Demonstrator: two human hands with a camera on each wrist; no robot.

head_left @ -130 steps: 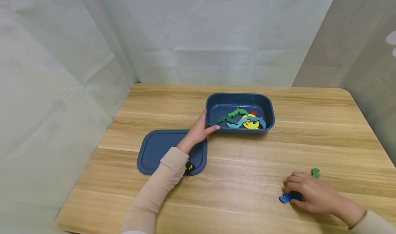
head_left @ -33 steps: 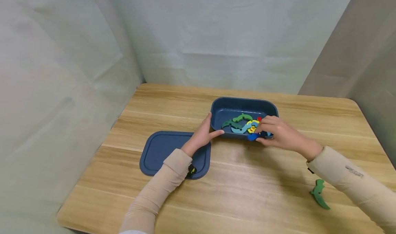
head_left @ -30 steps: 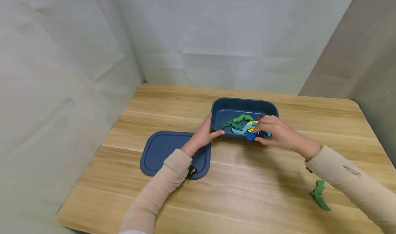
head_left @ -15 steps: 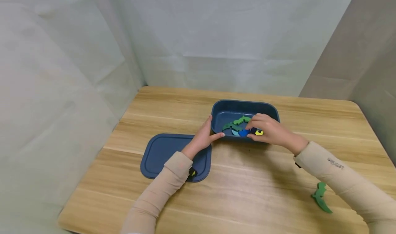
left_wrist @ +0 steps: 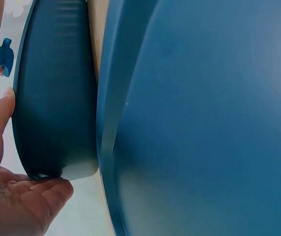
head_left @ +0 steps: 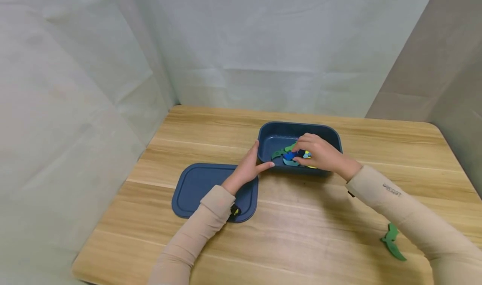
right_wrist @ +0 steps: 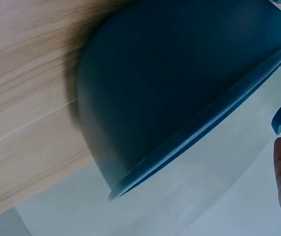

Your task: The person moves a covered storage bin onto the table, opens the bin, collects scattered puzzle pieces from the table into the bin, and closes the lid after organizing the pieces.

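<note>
The small blue flat puzzle piece [head_left: 290,156] is pinched in the right hand [head_left: 316,155] inside the dark blue rectangular plastic box [head_left: 331,135], near the wooden table's [head_left: 301,218] far edge; the left hand [head_left: 246,170], fingers straight, braces its left wall; lower flat, then release; one box, one dark blue lid [head_left: 196,186], one green piece [head_left: 392,243] outside.
</note>
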